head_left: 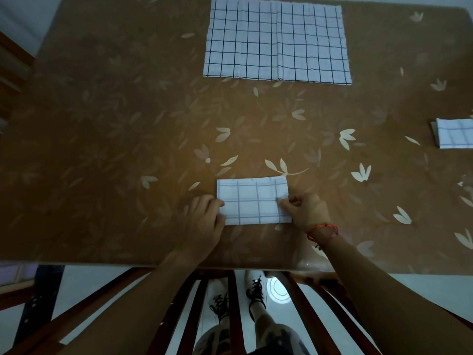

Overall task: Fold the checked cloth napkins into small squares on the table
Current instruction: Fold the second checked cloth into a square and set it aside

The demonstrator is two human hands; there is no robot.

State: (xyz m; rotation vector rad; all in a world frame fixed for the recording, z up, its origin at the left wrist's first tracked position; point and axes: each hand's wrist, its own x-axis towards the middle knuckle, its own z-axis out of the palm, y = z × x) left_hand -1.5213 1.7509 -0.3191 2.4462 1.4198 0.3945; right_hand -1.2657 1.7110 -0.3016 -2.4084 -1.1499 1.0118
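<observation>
A white checked napkin (pixel 253 199), folded into a small rectangle, lies near the front edge of the brown flowered table (pixel 115 139). My left hand (pixel 204 221) holds its left end, fingers curled at the edge. My right hand (pixel 305 210) pinches its right end between thumb and fingers. A large napkin (pixel 277 42) lies spread flat at the far side. A small folded napkin (pixel 454 133) sits at the right edge of the view, partly cut off.
A wooden chair back (pixel 230 303) stands between me and the table's front edge. My feet in white shoes (pixel 256 285) are on the pale floor below. Another wooden piece (pixel 10 73) shows at the far left.
</observation>
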